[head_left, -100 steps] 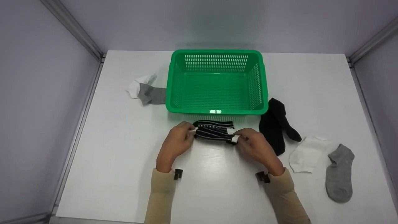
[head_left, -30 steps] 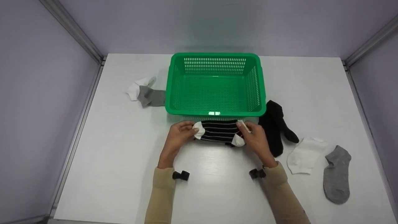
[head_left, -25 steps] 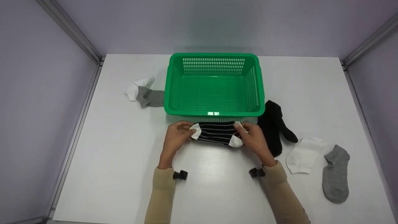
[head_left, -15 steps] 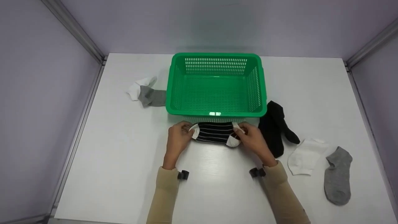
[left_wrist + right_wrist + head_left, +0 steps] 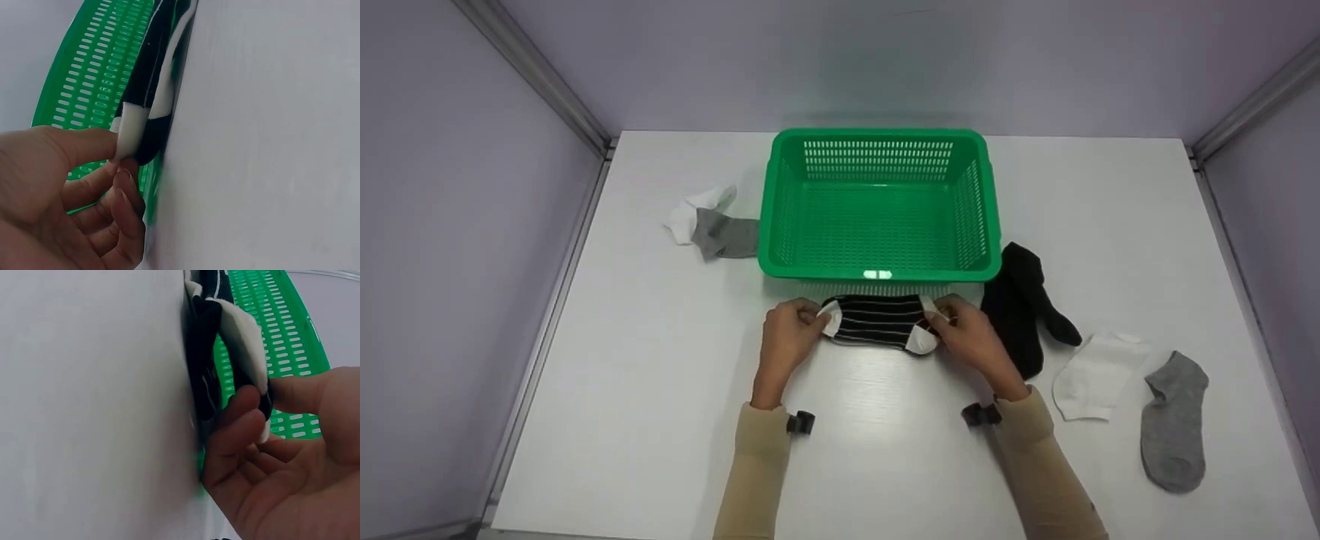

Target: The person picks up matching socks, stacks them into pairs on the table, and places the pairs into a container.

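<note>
A black sock with thin white stripes (image 5: 877,321) is stretched between both hands in front of the green basket (image 5: 877,273). My left hand (image 5: 790,334) pinches its white toe (image 5: 133,130) between thumb and fingers. At the other end, my right hand (image 5: 969,334) pinches the cuff, close to the white heel (image 5: 921,340). The right wrist view shows this white-and-black end (image 5: 246,340) raised between thumb and fingertips. Beneath the held sock lies more black-and-white knit (image 5: 164,95), mostly hidden from the head view.
Left of the basket lie a white sock (image 5: 682,221) and a grey sock (image 5: 727,234), partly hidden by the basket. On the right are black socks (image 5: 1014,322), a white sock (image 5: 1099,379) and a grey sock (image 5: 1174,427). Walls enclose the white table (image 5: 622,412).
Earlier, striped knit lay bunched between both hands; now a striped sock is spread flat, toe left and cuff right. Over the last second both hands have shifted it slightly left and down.
</note>
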Action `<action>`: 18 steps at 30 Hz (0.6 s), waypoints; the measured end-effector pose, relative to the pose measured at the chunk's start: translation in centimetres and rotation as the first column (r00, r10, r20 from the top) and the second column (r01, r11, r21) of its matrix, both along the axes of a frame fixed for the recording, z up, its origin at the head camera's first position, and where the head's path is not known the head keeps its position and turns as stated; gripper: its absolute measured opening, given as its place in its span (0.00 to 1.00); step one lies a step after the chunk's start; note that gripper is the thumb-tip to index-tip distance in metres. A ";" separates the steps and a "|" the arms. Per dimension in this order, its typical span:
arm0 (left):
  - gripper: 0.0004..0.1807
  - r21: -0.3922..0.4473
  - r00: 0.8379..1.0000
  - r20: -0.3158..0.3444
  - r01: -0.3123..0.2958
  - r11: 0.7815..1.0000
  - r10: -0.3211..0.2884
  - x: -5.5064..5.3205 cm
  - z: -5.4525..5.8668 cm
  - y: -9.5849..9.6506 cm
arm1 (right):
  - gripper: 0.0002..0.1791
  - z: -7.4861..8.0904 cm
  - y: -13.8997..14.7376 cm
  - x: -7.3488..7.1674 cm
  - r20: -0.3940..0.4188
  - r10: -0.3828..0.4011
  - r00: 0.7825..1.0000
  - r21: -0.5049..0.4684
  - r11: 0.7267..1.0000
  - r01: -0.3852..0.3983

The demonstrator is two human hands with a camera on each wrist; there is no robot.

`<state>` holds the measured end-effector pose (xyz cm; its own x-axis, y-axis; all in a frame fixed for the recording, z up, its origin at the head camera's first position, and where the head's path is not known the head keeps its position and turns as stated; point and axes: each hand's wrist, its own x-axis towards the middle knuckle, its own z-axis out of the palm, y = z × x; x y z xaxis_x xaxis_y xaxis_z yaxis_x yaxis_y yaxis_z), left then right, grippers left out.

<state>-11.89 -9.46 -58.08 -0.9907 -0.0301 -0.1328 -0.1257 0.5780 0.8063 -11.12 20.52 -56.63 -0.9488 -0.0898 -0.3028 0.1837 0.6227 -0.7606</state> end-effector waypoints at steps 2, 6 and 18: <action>0.11 0.002 1.000 -0.005 -0.008 1.000 0.008 0.0 -0.1 0.0 | 0.21 0.0 0.0 0.1 0.016 0.000 1.000 -0.018 1.000 0.000; 0.13 -0.030 1.000 -0.023 -0.022 0.999 0.021 0.2 -0.1 0.1 | 0.23 0.2 -0.2 0.4 -0.037 0.017 0.999 -0.020 1.000 -0.018; 0.09 -0.034 0.951 -0.175 0.254 0.967 -0.256 0.8 2.6 2.3 | 0.16 3.3 -3.1 2.1 -0.236 0.181 0.955 0.167 0.975 -0.144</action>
<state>-11.11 -7.13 -55.53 -0.9732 0.2258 0.0440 0.1708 0.5813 0.7955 -9.03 17.42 -53.29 -0.9718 -0.2216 -0.0808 -0.1124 0.7364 -0.6671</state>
